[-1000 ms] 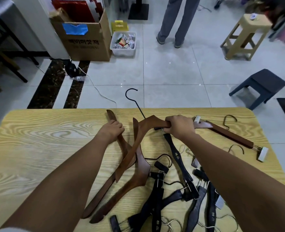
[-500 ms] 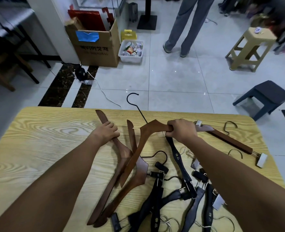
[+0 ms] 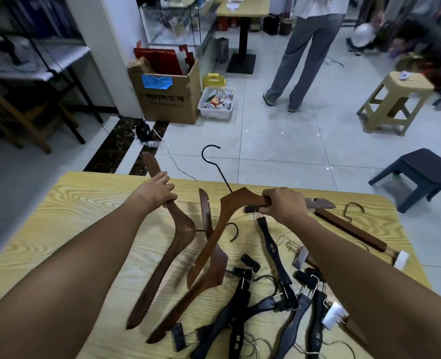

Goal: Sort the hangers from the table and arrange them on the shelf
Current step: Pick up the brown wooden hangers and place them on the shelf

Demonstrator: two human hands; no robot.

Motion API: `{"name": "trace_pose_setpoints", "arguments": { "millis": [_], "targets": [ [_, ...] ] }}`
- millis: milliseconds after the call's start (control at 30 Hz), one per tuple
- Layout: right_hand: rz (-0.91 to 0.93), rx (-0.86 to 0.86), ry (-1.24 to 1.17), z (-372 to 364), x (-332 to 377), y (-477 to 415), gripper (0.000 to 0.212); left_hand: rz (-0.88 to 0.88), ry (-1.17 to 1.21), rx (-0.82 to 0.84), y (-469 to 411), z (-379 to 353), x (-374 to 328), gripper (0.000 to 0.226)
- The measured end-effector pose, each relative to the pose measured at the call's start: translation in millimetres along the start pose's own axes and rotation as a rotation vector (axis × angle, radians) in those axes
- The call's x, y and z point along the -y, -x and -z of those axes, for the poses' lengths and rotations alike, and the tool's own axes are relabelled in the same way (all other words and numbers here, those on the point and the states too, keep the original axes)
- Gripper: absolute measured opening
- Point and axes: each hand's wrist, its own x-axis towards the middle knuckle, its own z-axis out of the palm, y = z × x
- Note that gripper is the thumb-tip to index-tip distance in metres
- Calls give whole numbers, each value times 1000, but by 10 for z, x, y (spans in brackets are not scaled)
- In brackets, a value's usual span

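Note:
My left hand (image 3: 158, 190) grips the upper arm of a brown wooden hanger (image 3: 170, 247) that slants down across the yellow table (image 3: 66, 229). My right hand (image 3: 283, 204) grips another brown wooden hanger (image 3: 222, 224) near its shoulder, its black hook (image 3: 211, 161) pointing past the table's far edge. A third brown hanger (image 3: 209, 275) lies between and under them. Several black clip hangers (image 3: 273, 257) are piled near the front right. A brown clip bar hanger (image 3: 351, 229) lies at the right.
Beyond the table is tiled floor with a cardboard box (image 3: 170, 97), a white bin (image 3: 217, 103), a beige stool (image 3: 393, 102) and a dark stool (image 3: 416, 174). A person (image 3: 305, 55) stands at the back. A dark metal shelf (image 3: 35, 60) stands at the left.
The camera tilted up, showing more of the room. My left hand raised its hanger's upper end toward the table's far edge. My right hand keeps its hold on the other hanger.

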Motion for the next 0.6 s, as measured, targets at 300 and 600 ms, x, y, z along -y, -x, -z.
{"name": "trace_pose_setpoints", "arguments": {
  "millis": [300,600],
  "targets": [
    [7,-41,-4,202,96,53,10,159,-33,31,682,-95,274,35],
    [129,-73,-30,357,529,92,11,468,134,102,1549,-176,247,39]
  ]
}}
